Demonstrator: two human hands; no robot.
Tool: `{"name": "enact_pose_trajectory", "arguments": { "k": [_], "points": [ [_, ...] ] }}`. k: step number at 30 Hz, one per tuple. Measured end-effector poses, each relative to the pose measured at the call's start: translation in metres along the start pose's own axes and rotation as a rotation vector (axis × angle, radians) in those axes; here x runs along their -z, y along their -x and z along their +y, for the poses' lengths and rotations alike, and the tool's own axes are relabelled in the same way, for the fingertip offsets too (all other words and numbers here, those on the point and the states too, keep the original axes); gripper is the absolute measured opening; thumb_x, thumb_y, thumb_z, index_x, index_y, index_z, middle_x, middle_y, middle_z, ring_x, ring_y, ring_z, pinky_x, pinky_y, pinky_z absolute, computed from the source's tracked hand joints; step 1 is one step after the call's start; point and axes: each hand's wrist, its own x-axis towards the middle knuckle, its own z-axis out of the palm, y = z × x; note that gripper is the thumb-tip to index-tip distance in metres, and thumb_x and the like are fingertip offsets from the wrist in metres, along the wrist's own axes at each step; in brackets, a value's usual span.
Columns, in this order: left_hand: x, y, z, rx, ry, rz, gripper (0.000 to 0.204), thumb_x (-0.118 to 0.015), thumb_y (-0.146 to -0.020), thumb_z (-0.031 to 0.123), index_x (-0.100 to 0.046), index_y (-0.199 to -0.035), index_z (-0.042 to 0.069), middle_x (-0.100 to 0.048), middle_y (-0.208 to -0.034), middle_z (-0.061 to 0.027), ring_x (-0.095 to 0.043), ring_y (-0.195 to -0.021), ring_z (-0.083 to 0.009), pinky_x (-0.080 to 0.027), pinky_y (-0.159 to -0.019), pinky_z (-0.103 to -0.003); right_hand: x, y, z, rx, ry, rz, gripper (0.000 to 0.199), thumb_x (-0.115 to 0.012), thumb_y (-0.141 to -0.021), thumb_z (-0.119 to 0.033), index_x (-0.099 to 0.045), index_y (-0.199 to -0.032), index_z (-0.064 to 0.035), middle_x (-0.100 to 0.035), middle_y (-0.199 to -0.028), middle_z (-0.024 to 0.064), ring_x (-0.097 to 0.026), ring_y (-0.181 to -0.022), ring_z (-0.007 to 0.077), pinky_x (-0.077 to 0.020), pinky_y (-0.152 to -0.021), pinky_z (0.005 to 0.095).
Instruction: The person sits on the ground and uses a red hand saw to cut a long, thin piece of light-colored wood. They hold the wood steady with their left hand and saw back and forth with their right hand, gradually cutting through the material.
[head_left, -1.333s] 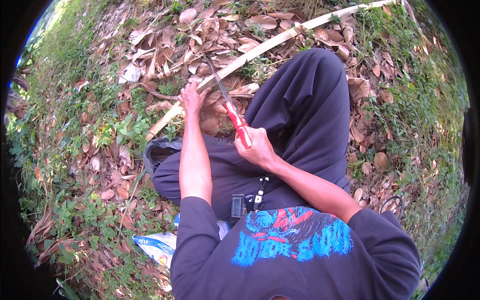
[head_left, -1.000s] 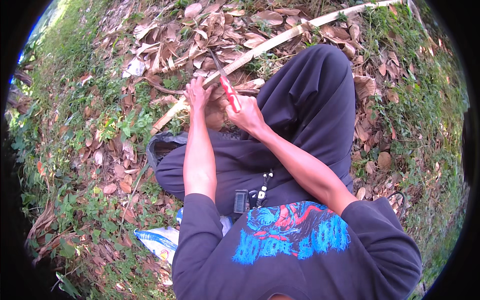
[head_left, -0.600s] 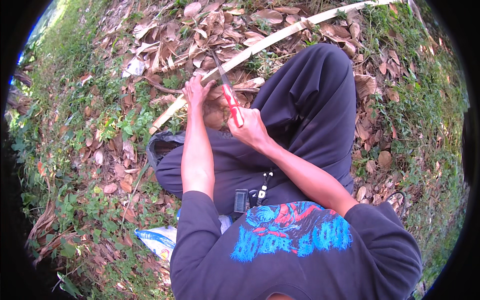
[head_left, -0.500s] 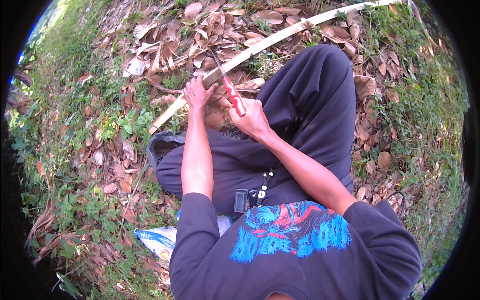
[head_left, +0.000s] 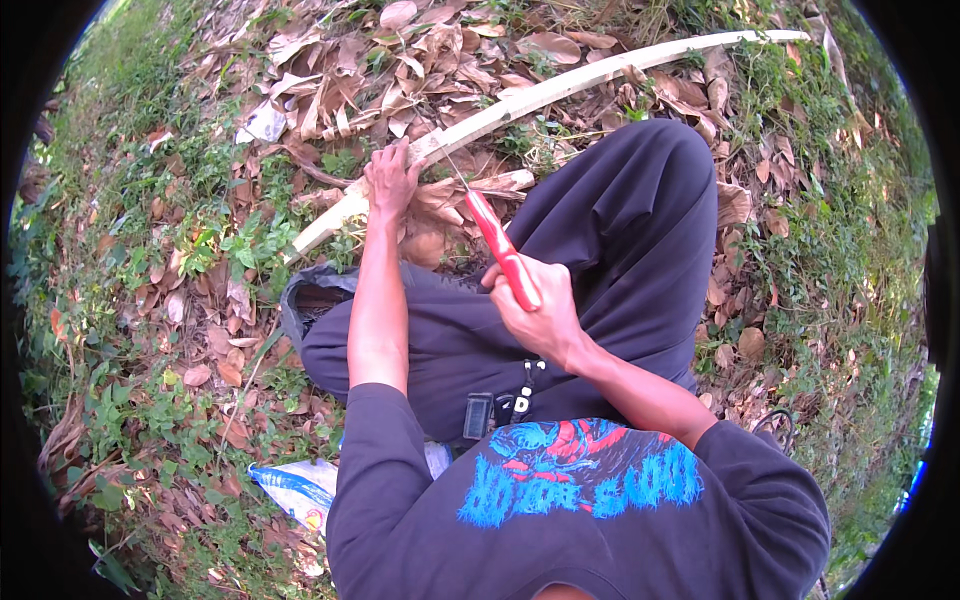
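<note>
A long, pale wooden strip (head_left: 545, 93) lies slantwise over the ground in front of me, curved in this view. Over its lower left part my left hand (head_left: 391, 180) is closed, pressing it down. My right hand (head_left: 542, 310) is wrapped round the red handle of a hand saw (head_left: 500, 243). The saw's thin blade crosses the strip just right of my left hand. Part of the blade shows on the near side; its teeth are too small to make out.
Dry brown leaves (head_left: 440, 50) and green weeds (head_left: 240, 250) surround the strip. My bent legs (head_left: 630, 220) in dark trousers lie close below it. A white and blue plastic bag (head_left: 300, 485) is on the ground by my left side.
My right hand has pulled the saw back toward my body, so more handle and less blade shows near the strip. My left hand stays on the strip.
</note>
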Motion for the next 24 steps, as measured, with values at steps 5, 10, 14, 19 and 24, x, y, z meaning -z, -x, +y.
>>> {"name": "enact_pose_trajectory", "arguments": {
  "k": [5,10,14,19,24],
  "points": [
    [-0.003,0.001,0.001,0.02,0.008,-0.008,0.06,-0.064,-0.092,0.045,-0.053,-0.142,0.012,-0.065,-0.116,-0.0083,-0.059,-0.104,-0.0277,-0.042,-0.091,-0.046,0.009,0.004,-0.002,-0.086,0.005,0.025,0.007,-0.059,-0.082,-0.001,-0.065,-0.085,0.0026,-0.061,-0.061,0.0112,-0.064,-0.052,0.021,-0.0515,-0.056,0.0315],
    [-0.003,0.001,0.0,0.023,0.03,0.032,0.061,-0.064,-0.093,0.047,-0.053,-0.143,0.014,-0.066,-0.117,-0.008,-0.059,-0.104,-0.0276,-0.042,-0.091,-0.046,-0.006,-0.013,0.014,-0.095,0.01,0.037,0.008,-0.059,-0.083,-0.002,-0.064,-0.085,0.0033,-0.059,-0.059,0.0109,-0.064,-0.051,0.0193,-0.05,-0.054,0.0318],
    [0.0,0.0,0.002,0.037,0.016,0.002,0.062,-0.063,-0.092,0.049,-0.054,-0.142,0.014,-0.066,-0.118,-0.0084,-0.06,-0.104,-0.0274,-0.043,-0.09,-0.045,-0.027,-0.028,0.035,0.016,0.027,0.073,0.012,-0.057,-0.087,-0.003,-0.067,-0.087,0.0036,-0.054,-0.054,0.0061,-0.051,-0.047,0.0096,-0.0426,-0.05,0.0289],
    [-0.003,0.002,0.0,0.023,0.014,0.05,0.062,-0.064,-0.092,0.049,-0.055,-0.142,0.014,-0.066,-0.116,-0.0085,-0.06,-0.102,-0.0275,-0.043,-0.089,-0.045,-0.035,-0.036,0.047,-0.064,0.077,0.054,0.009,-0.06,-0.083,-0.005,-0.065,-0.084,0.0024,-0.061,-0.064,0.0194,-0.065,-0.055,0.0331,-0.051,-0.056,0.0373],
    [-0.005,0.002,0.0,0.019,0.008,0.055,0.063,-0.065,-0.091,0.049,-0.054,-0.143,0.015,-0.066,-0.115,-0.0084,-0.06,-0.102,-0.0274,-0.042,-0.089,-0.044,-0.037,-0.034,0.052,-0.045,0.075,0.066,0.01,-0.059,-0.083,-0.006,-0.065,-0.083,0.0021,-0.063,-0.065,0.0197,-0.066,-0.057,0.0337,-0.0521,-0.057,0.0375]
  ]
}}
